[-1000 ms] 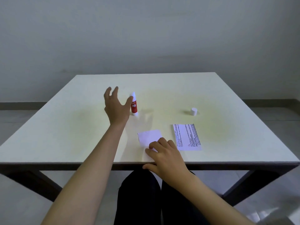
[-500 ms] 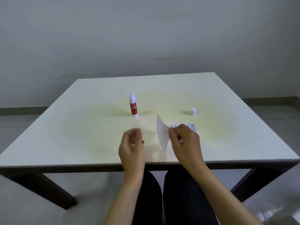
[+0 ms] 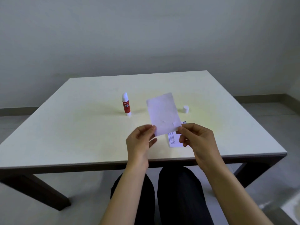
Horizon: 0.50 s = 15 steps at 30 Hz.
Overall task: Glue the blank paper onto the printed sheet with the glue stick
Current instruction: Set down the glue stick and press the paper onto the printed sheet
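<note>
The blank paper (image 3: 163, 114) is held upright above the table (image 3: 65, 127), its lower corners pinched in the grip of the left hand (image 3: 139, 143) and right hand (image 3: 197, 140). The printed sheet (image 3: 174, 140) lies flat beneath the right hand. Farther left stands the uncapped glue stick (image 3: 126, 103); its cap (image 3: 185, 109) sits far right.

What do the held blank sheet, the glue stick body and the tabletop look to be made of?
Blank sheet: thin matte white paper; it shows faint dimples and stands up from a pinch at its lower corners. Glue stick: likely smooth plastic, with a red label and white tip. Tabletop: smooth pale surface with a soft sheen, perhaps laminate; the core is not visible.
</note>
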Available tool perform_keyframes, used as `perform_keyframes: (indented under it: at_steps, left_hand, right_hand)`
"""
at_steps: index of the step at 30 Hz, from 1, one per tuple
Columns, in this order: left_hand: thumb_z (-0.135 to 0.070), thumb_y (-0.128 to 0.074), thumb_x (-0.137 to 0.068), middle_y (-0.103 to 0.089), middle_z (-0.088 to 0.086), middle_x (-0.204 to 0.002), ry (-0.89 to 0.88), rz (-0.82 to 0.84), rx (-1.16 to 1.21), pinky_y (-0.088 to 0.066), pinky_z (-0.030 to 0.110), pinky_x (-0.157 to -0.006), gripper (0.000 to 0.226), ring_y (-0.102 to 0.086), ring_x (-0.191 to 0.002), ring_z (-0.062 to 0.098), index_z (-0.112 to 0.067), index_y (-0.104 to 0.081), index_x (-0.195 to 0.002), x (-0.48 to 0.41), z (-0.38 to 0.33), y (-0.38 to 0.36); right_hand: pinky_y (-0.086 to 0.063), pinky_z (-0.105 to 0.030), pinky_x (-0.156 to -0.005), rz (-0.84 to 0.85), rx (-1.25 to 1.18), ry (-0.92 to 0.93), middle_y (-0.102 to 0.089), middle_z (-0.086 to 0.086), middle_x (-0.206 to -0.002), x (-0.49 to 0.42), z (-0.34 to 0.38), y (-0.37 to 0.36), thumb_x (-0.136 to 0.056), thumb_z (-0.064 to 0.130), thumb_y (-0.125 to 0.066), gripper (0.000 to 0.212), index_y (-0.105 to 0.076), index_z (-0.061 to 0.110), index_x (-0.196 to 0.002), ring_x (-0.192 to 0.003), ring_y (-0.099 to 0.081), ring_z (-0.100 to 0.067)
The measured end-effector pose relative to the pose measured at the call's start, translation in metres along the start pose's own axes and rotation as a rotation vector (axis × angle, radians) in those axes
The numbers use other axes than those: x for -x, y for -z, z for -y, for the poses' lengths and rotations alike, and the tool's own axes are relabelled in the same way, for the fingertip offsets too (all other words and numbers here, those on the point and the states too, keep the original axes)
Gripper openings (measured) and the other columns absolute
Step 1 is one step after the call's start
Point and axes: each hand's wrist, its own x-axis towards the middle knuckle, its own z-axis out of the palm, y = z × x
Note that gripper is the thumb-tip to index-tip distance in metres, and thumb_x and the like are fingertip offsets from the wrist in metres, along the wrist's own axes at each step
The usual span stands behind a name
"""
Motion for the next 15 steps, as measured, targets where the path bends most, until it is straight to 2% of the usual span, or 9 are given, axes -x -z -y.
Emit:
perform_keyframes:
  at_steps: [3,7,10,13,15]
  left_hand:
    - [-0.011,-0.075,-0.074,-0.070,-0.010,-0.059,-0.078,0.036,-0.209,-0.047,0.018,-0.060,0.014,-0.064,-0.065,0.008,-0.023,-0.067,-0.077,-0.007,-0.001,-0.009]
    - [-0.018,-0.079,-0.070,-0.072,-0.007,-0.066,-0.139,0.071,-0.430,-0.039,0.020,-0.065,0.026,-0.062,-0.071,0.008,-0.027,-0.060,-0.085,-0.010,0.010,-0.017]
    - [-0.021,-0.077,-0.071,-0.069,-0.008,-0.064,-0.187,0.074,-0.606,-0.042,0.026,-0.066,0.029,-0.059,-0.067,0.011,-0.025,-0.055,-0.089,-0.014,0.019,-0.020]
    - [-0.023,-0.075,-0.073,-0.068,-0.011,-0.063,-0.221,0.083,-0.756,-0.047,0.037,-0.082,0.030,-0.060,-0.069,0.011,-0.024,-0.050,-0.090,-0.018,0.025,-0.023]
    - [-0.023,-0.074,-0.073,-0.066,-0.014,-0.061,-0.230,0.088,-0.802,-0.047,0.041,-0.087,0.030,-0.058,-0.067,0.007,-0.024,-0.049,-0.090,-0.019,0.029,-0.025]
  right_hand:
    - [-0.039,-0.020,-0.042,-0.051,0.005,-0.021,-0.064,0.003,-0.053,-0.009,0.001,0.014,-0.081,0.001,-0.067,0.014,-0.069,0.009,-0.071,-0.045,-0.050,-0.013]
    - [-0.036,-0.023,-0.043,-0.091,0.173,-0.041,-0.057,-0.003,-0.048,-0.018,-0.005,0.032,-0.081,0.006,-0.068,0.015,-0.066,0.007,-0.066,-0.046,-0.046,-0.018]
    - [-0.035,-0.025,-0.046,-0.093,0.394,-0.071,-0.057,0.002,-0.046,-0.022,-0.013,0.041,-0.079,0.010,-0.070,0.018,-0.065,0.009,-0.062,-0.042,-0.044,-0.012]
    - [-0.036,-0.023,-0.049,-0.111,0.560,-0.082,-0.058,0.003,-0.052,-0.026,-0.019,0.045,-0.078,0.014,-0.072,0.021,-0.063,0.013,-0.059,-0.046,-0.046,-0.010]
    - [-0.036,-0.020,-0.047,-0.107,0.631,-0.086,-0.057,0.004,-0.053,-0.029,-0.022,0.046,-0.078,0.015,-0.072,0.022,-0.061,0.014,-0.059,-0.045,-0.047,-0.008]
